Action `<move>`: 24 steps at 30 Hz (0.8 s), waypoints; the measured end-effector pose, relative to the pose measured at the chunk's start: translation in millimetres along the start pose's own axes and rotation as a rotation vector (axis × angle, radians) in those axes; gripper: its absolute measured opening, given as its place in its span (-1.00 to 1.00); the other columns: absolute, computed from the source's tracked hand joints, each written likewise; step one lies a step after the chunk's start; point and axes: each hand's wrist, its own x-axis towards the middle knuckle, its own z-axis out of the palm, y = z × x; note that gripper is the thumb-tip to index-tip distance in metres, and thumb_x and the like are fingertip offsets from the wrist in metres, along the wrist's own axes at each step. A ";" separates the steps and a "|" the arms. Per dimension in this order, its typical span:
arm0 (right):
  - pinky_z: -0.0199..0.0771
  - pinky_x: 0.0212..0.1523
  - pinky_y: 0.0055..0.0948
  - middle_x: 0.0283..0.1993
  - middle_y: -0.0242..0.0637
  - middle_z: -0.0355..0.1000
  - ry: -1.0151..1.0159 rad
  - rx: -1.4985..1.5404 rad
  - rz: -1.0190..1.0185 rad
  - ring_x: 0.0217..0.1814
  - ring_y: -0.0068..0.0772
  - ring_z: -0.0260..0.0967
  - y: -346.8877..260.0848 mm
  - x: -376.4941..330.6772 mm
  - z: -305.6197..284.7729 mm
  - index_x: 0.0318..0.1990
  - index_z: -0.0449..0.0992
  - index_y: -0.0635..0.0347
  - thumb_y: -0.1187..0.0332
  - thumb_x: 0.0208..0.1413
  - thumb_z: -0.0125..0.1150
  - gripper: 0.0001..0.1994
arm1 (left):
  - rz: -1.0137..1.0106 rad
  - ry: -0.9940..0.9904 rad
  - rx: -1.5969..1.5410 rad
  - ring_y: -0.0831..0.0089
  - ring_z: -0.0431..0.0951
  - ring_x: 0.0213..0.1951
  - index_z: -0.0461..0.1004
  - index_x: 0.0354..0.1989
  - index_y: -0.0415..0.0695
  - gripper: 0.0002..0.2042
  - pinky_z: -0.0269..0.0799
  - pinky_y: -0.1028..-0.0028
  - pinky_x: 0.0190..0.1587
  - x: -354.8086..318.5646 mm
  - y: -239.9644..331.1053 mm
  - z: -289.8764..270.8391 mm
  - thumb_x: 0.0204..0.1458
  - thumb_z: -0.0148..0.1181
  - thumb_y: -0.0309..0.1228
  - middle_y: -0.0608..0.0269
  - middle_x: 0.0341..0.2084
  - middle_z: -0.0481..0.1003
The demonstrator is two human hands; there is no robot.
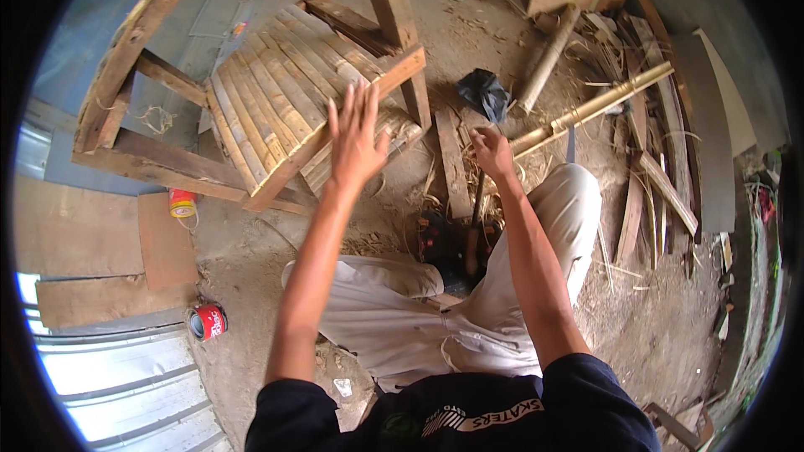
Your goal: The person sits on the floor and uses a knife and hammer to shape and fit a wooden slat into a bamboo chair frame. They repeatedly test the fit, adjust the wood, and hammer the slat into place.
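Wears a black T-shirt (pixel 519 410) closest to the camera, then pale trousers (pixel 394 318) beyond it, with one knee bent up at the right. Stretches both bare forearms forward over the dusty floor (pixel 653 318). Holds the left hand (pixel 356 138) wide, fingers spread, over the near rail (pixel 286 174) of a wooden furniture frame (pixel 167 167) at the upper left; cannot tell of any firm contact there. Has bamboo slats (pixel 268 109) side by side within that frame, just beyond the same hand. Curls the right hand (pixel 492 153) narrow, close to the lower end of a bamboo pole (pixel 615 100) slanting toward the upper right; cannot tell of anything gripped inside. Has a dark shaft (pixel 477 205) just below that hand, and a black plastic bag (pixel 484 95) beyond it, near a thick pole (pixel 548 59). Has loose boards (pixel 667 192) scattered at the right, and, well apart at the left, a red can (pixel 208 322) and a red-and-yellow tin (pixel 182 203).
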 end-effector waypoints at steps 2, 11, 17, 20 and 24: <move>0.53 -0.19 -0.14 -0.34 0.16 0.54 0.062 -0.306 0.031 -0.22 0.12 0.55 47.2 -15.7 -11.4 -0.07 0.57 0.32 0.09 0.10 0.20 -0.56 | -0.030 -0.037 -0.189 0.18 -0.16 0.48 -0.23 0.49 0.00 -0.14 -0.41 -0.07 0.45 -50.9 40.5 30.3 0.08 0.19 -0.24 0.08 0.47 -0.13; 0.45 -0.03 0.00 -0.21 0.19 0.50 0.011 -0.514 0.240 -0.08 0.23 0.46 169.4 -125.0 -41.1 -0.08 0.48 0.35 0.18 0.11 0.16 -0.62 | -0.208 -0.743 -0.495 0.00 -0.08 0.45 -0.07 0.44 -0.13 -0.18 -0.22 -0.20 0.37 -206.3 146.2 123.4 0.09 0.19 -0.10 -0.12 0.41 0.00; 0.36 0.15 -0.02 0.13 0.26 0.31 0.026 -0.558 0.319 0.17 0.25 0.31 121.0 -77.6 -51.7 0.31 0.16 0.21 0.26 0.12 0.20 -0.39 | -0.346 -0.530 -0.647 -0.03 0.16 0.34 0.10 0.35 -0.18 -0.33 -0.04 -0.08 0.35 -205.1 148.7 147.1 0.10 0.19 -0.21 -0.12 0.28 0.23; 0.46 0.08 -0.03 0.21 0.30 0.24 -0.112 -0.605 0.051 0.16 0.27 0.35 82.8 -26.1 -33.0 0.40 0.02 0.06 0.29 0.05 0.24 -0.24 | -0.260 -0.483 -0.556 0.02 0.25 0.29 0.17 0.30 -0.18 -0.41 0.05 -0.12 0.30 -199.4 157.4 152.1 0.12 0.16 -0.24 -0.08 0.22 0.30; 0.49 0.09 -0.05 0.40 0.28 -0.08 0.032 -0.585 -0.077 0.18 0.30 0.32 40.3 63.2 -1.0 0.44 -0.13 -0.14 0.34 -0.01 0.35 -0.08 | -0.294 -0.468 -0.593 0.03 0.26 0.28 0.19 0.28 -0.17 -0.42 0.11 -0.02 0.29 -192.7 162.5 145.2 0.11 0.18 -0.26 -0.04 0.21 0.31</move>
